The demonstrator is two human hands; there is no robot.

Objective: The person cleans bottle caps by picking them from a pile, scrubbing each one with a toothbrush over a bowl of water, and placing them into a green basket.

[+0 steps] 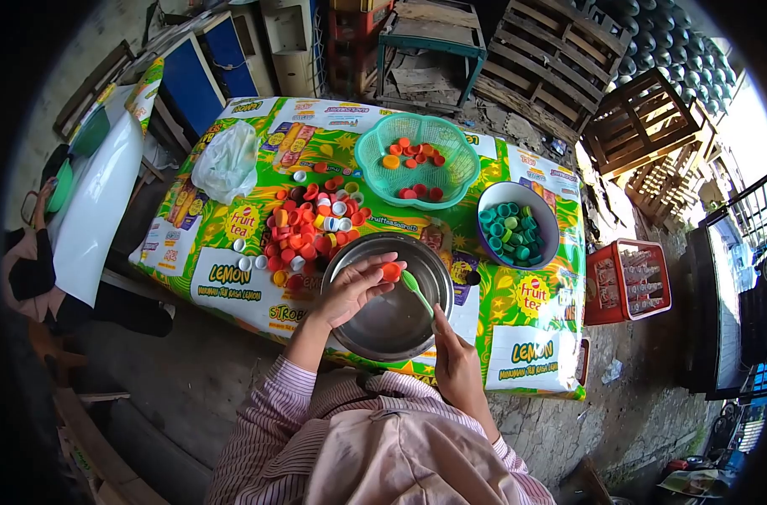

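Observation:
My left hand (356,292) pinches an orange-red bottle cap (391,272) between thumb and fingers over a steel basin (340,333). In my right hand (458,362) is a small green brush (418,292), its head close beside the cap. The basin stands at the near edge of the table, under both hands. Left of it lies a loose heap of bottle caps (303,240), mostly red and orange with some white ones. Behind the basin, a mint-green plastic basket (368,172) holds several red and orange caps. A bowl (553,237) to the right contains green and teal caps.
A printed plastic cover (518,328) is spread over the table. On its far left sits a crumpled clear plastic bag (228,164). Beyond the right edge stands a red crate (607,290) of bottles. Wooden pallets (552,59) lean behind. Another person's arm (40,210) shows at far left.

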